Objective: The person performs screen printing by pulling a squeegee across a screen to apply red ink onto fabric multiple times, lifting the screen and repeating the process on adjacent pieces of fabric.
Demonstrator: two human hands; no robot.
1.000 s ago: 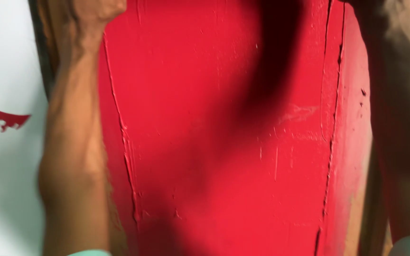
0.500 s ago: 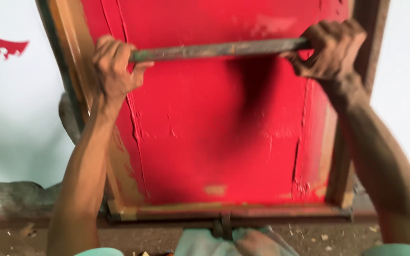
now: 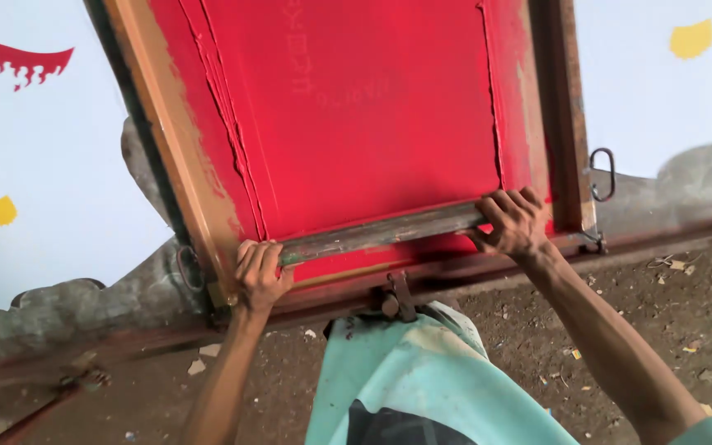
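Firmly, both bare hands clamp a long wooden squeegee (image 3: 381,232) near the lower edge of a screen-printing frame: the left hand (image 3: 259,276) wraps its fingers fully round the bar's left end, close against the frame's left rail, while the right hand (image 3: 514,222) curls its fingers over the bar's right end, knuckles up, with no gap showing between hand and wood. The squeegee lies across the screen at a slight slant, its right end higher in the head view, and it rests on the mesh just above the bottom rail. Inside the wooden frame (image 3: 170,161), the mesh (image 3: 372,107) is coated all over in wet red ink, with ridges of thicker ink running along both sides; only a thin strip of red shows between the bar and the bottom rail, and a broad stretch of red lies beyond it. A metal hinge clamp (image 3: 397,297) grips the bottom rail at the middle, and a wire loop (image 3: 603,173) hangs off the right rail. White printed cloth (image 3: 67,198) with red and yellow marks spreads out on either side of the frame. Nearest the camera, a pale turquoise garment (image 3: 414,371) covers the person's front above a dirt floor (image 3: 620,288) strewn with small scraps.
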